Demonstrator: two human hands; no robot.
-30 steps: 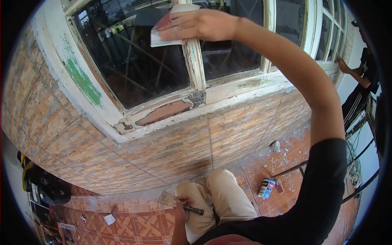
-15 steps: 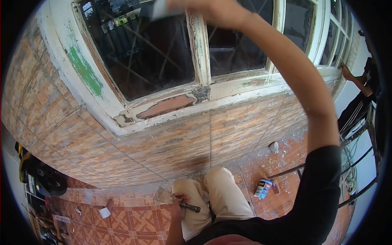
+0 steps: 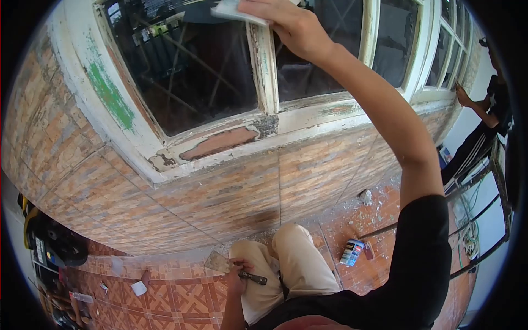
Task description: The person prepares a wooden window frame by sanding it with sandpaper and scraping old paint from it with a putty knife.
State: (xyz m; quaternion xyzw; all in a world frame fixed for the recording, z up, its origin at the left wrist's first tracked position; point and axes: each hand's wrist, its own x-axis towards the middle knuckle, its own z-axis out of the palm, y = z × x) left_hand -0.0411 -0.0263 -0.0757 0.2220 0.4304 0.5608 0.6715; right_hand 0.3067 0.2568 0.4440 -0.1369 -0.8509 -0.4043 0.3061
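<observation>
My right hand (image 3: 297, 27) is raised over the window and grips a folded white sheet (image 3: 236, 11). The sheet overlaps the upper part of the left glass pane (image 3: 187, 77) and the wooden window bar (image 3: 264, 71) beside it. Old white paint on the window frame (image 3: 308, 126) is worn, with green and bare reddish patches. Low by my knee, my left hand (image 3: 236, 275) is closed on a putty knife (image 3: 256, 279). Its wide blade points up and left, and its dark handle lies against my light trousers (image 3: 300, 258).
A blue and white can (image 3: 352, 253) stands on the tiled floor to the right, among scattered paint chips. Metal bars (image 3: 484, 214) and another person (image 3: 489, 110) are at far right. A white scrap (image 3: 139, 288) lies on the floor at left.
My right hand and the white sheet have shifted slightly down and right over the window, and the arm has moved left. My left hand still holds the putty knife, slightly turned.
</observation>
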